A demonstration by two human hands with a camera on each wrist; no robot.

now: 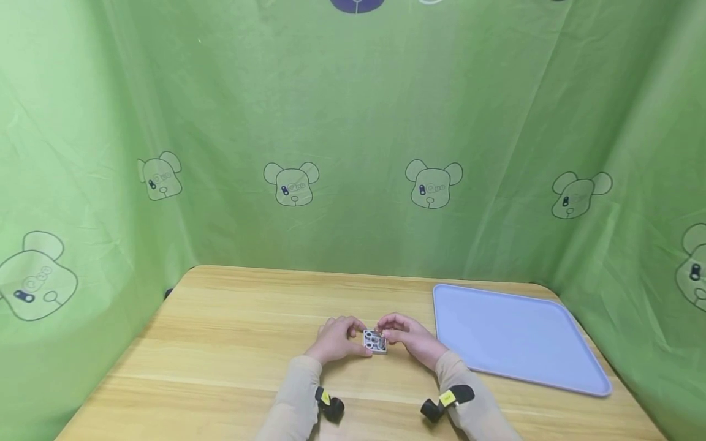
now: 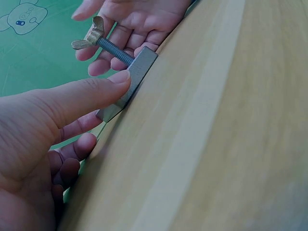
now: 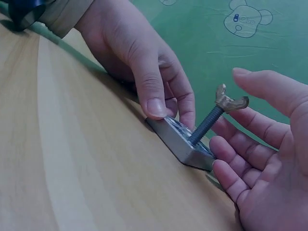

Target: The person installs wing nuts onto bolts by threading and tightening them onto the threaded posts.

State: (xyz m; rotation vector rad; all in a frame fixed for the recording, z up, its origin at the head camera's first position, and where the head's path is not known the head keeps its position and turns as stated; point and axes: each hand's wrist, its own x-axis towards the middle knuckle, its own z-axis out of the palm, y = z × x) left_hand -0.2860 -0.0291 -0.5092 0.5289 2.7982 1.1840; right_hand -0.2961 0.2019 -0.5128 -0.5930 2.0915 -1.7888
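A small square metal block (image 1: 375, 348) with round openings in its top lies on the table between both hands. Out of it rises a dark threaded rod (image 3: 207, 126), tilted, with a brass-coloured wing nut (image 3: 226, 102) at its upper end. My left hand (image 1: 337, 340) pinches the block from the side, thumb on the near edge and fingers at the far edge. Around the wing nut, my right hand (image 1: 415, 340) is spread with its thumb apart from it. The right index finger is right at one wing, and its lower fingers are beside the block.
The wooden table (image 1: 237, 318) carries a pale blue tray (image 1: 513, 337) at the right, beside the right forearm. Green curtains (image 1: 353, 233) with bear prints hang behind and at both sides. Each sleeve bears a strapped-on black wrist camera (image 1: 333, 409).
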